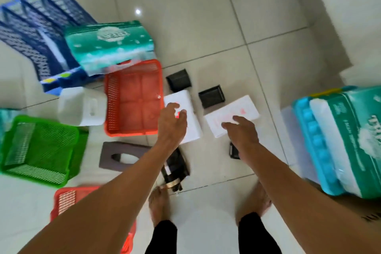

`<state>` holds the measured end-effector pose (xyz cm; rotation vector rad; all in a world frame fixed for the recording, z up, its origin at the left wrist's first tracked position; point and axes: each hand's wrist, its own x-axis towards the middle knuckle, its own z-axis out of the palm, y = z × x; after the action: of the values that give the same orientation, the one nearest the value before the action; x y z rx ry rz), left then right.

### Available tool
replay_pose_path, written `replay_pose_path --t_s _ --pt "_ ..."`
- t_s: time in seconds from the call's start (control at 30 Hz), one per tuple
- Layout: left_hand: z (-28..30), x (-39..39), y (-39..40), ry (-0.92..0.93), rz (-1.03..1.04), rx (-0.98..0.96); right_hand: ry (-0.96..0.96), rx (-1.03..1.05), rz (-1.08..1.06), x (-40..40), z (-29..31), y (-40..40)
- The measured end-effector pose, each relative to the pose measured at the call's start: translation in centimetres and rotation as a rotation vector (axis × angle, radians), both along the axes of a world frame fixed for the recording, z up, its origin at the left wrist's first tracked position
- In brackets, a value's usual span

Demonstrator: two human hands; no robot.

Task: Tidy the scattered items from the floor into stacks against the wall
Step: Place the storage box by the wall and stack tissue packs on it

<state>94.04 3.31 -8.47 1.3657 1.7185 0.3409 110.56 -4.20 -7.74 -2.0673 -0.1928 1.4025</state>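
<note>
White flat paper packs, left pack (190, 117) and right pack (231, 116), lie mid-floor beside orange mesh tray (133, 98). Left hand (172, 121), right hand (242, 132) over them, fingers spread, gripping nothing. Step: reaching; next, grasp both, stack.

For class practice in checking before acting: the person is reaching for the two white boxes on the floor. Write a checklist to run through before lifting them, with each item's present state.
1. Both hands free: ok. The left hand and right hand hold nothing, fingers spread.
2. Left hand over its white box: ok.
3. Right hand over the other white box: ok.
4. Firm grip on either box: not ok, no fingers curled round them yet.
5. Boxes clear of neighbours: cannot tell; the orange basket lies close beside the left box.
6. Room against the wall: cannot tell.
</note>
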Motion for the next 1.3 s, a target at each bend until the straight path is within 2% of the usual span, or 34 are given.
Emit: replay_pose_path --t_s 0.33,0.6,0.73,1.07,1.2,1.3 --pt "12.0 -15.4 4.4 0.023 0.352 0.024 -0.095 -0.005 0.490 -10.7 11.4 9.9" --pt "12.5 -20.2 7.1 -0.095 0.539 -0.071 -0.257 -0.006 0.741 -16.1 14.5 17.5" --pt "12.3 -21.6 8.2 -0.165 0.590 -0.127 -0.322 -0.058 0.863 -18.5 14.1 20.6" --pt "11.2 -22.6 16.9 -0.173 0.611 -0.223 -0.402 -0.128 0.924 -19.7 11.8 29.9" --pt "9.2 -22.3 22.5 -0.141 0.663 -0.233 -0.404 -0.150 0.890 -18.9 8.3 36.4" --pt "5.4 -22.0 27.7 -0.110 0.719 -0.236 -0.405 -0.183 0.910 -18.1 3.7 42.2"
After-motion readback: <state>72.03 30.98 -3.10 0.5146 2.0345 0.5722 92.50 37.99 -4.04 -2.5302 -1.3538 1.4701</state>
